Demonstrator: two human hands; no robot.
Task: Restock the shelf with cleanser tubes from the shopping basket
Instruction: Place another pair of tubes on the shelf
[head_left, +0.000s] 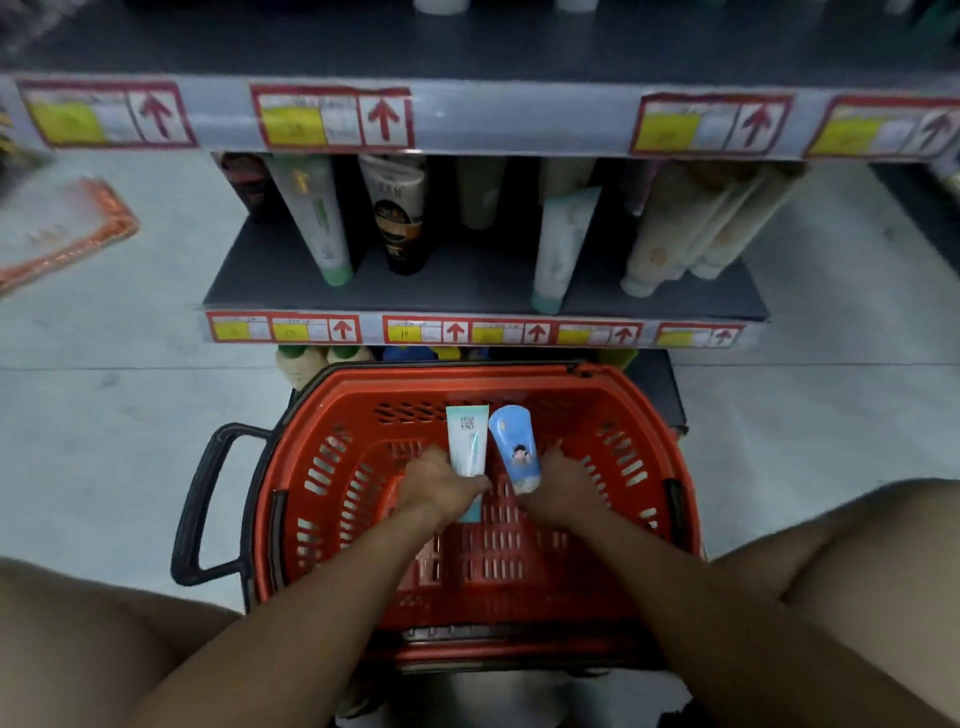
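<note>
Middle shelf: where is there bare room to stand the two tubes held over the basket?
Bare board lies between the black tube and the pale teal-capped tube, plus the front left corner. The right end is crowded with cream tubes.

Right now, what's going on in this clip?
A person crouches over a red shopping basket in front of a low shelf of tubes. The left hand grips a white-and-teal cleanser tube, and the right hand grips a blue tube. Both tubes are over the basket and neither is on the shelf yet, where there are gaps between the standing tubes.
</note>
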